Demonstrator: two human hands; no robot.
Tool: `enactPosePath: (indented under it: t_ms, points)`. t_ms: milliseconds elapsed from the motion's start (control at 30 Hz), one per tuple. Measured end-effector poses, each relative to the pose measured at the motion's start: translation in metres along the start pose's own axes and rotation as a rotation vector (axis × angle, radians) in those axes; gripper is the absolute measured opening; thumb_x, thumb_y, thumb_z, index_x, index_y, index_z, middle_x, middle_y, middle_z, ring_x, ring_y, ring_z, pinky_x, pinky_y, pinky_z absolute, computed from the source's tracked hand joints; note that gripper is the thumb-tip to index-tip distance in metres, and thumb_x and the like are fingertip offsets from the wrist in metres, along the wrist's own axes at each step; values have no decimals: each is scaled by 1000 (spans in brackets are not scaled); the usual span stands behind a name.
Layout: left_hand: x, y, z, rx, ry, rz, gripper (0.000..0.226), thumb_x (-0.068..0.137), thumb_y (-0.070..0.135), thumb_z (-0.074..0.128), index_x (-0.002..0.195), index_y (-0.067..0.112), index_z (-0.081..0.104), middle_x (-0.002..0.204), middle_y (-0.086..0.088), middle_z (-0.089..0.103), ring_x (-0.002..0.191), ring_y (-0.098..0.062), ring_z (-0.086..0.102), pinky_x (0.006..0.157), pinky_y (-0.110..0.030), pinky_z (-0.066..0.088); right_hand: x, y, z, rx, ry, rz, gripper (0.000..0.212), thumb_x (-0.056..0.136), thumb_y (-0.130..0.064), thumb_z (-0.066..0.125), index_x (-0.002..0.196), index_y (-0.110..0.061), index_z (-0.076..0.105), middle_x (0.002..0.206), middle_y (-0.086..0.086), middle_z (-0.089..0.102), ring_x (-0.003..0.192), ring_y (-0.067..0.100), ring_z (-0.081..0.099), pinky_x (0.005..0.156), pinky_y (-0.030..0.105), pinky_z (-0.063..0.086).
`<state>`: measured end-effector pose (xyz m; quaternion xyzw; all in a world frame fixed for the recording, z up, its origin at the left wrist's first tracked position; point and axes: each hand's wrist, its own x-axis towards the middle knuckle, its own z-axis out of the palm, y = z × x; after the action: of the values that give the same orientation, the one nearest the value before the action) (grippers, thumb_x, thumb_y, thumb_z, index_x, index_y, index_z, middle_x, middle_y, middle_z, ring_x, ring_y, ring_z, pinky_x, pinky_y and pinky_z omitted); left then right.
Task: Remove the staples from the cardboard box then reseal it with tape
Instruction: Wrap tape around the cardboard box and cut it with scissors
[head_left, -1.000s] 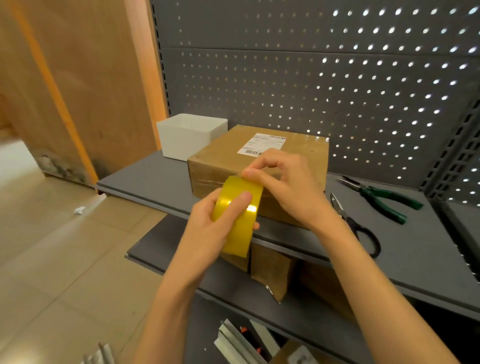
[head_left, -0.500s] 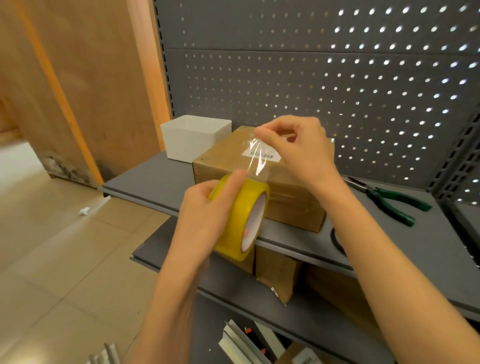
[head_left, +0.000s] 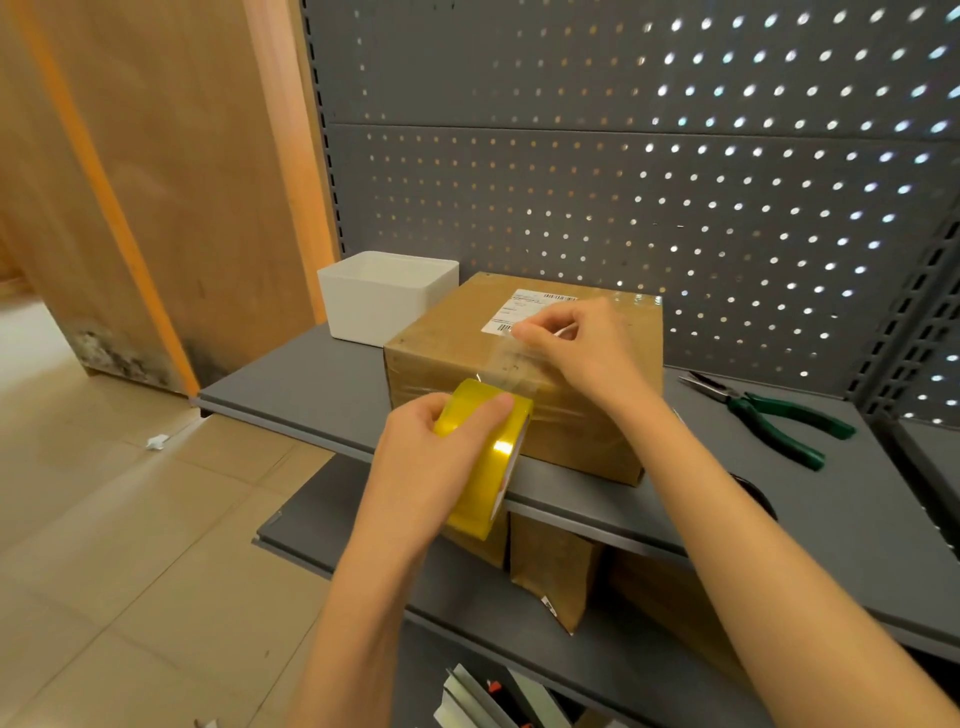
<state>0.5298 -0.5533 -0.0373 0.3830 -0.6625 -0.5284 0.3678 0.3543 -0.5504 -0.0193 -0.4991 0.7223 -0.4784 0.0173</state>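
Note:
A brown cardboard box (head_left: 447, 343) with a white shipping label stands on the grey shelf (head_left: 311, 384). In front of the box's near face, my left hand (head_left: 421, 462) grips a yellow roll of clear tape (head_left: 488, 457). A clear strip of tape (head_left: 501, 364) runs from the roll up over the box's front top edge. My right hand (head_left: 582, 348) pinches the free end of that strip and holds it down on the box top, just below the label.
A white open bin (head_left: 384, 296) sits left of the box. Green-handled pliers (head_left: 769, 415) lie on the shelf to the right, and black scissor handles (head_left: 753, 493) peek from behind my right forearm. Cardboard pieces stand on the lower shelf. Pegboard wall behind.
My right hand pulled the tape end off the roll, lifted it above the box, then brought it down onto the box top. The roll dropped slightly toward the front face.

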Motion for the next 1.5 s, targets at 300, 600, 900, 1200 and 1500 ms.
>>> enactPosePath:
  t_ms: [300, 600, 900, 1200, 1500]
  points:
    - [11, -2, -2, 40, -26, -1, 23, 71, 52, 68, 64, 30, 67, 71, 6, 67, 58, -3, 63, 58, -28, 51, 6, 4, 9, -198, 12, 108, 16, 79, -36, 71, 90, -25, 68, 84, -7, 59, 84, 11, 56, 70, 31, 45]
    - [13, -8, -4, 31, -41, 34, 12, 69, 55, 66, 65, 44, 67, 71, 18, 66, 60, 2, 62, 51, -18, 50, -1, -2, 14, -278, 129, 54, 9, 79, -33, 72, 82, -26, 69, 76, -4, 58, 79, 15, 53, 58, 23, 33]
    - [12, -9, -2, 36, -15, 43, 26, 70, 54, 67, 62, 30, 63, 67, 3, 66, 57, -8, 60, 52, -23, 50, -7, -5, 13, -752, 114, -126, 33, 95, -40, 46, 103, -19, 69, 102, 2, 62, 98, 20, 46, 77, 30, 26]
    - [15, -9, -2, 26, -14, 35, 24, 65, 61, 64, 65, 36, 67, 72, 15, 67, 62, -2, 64, 56, -24, 51, -26, -5, 4, -304, -325, -311, 36, 99, -31, 37, 117, -14, 63, 123, 0, 61, 113, 17, 54, 94, 39, 43]
    - [15, -17, -3, 20, -26, 77, 43, 56, 68, 55, 79, 33, 65, 72, 15, 69, 65, -1, 65, 50, -12, 48, -22, -4, -1, -498, -499, -283, 44, 102, -33, 21, 144, -23, 32, 151, -8, 30, 139, 8, 24, 110, 24, 16]
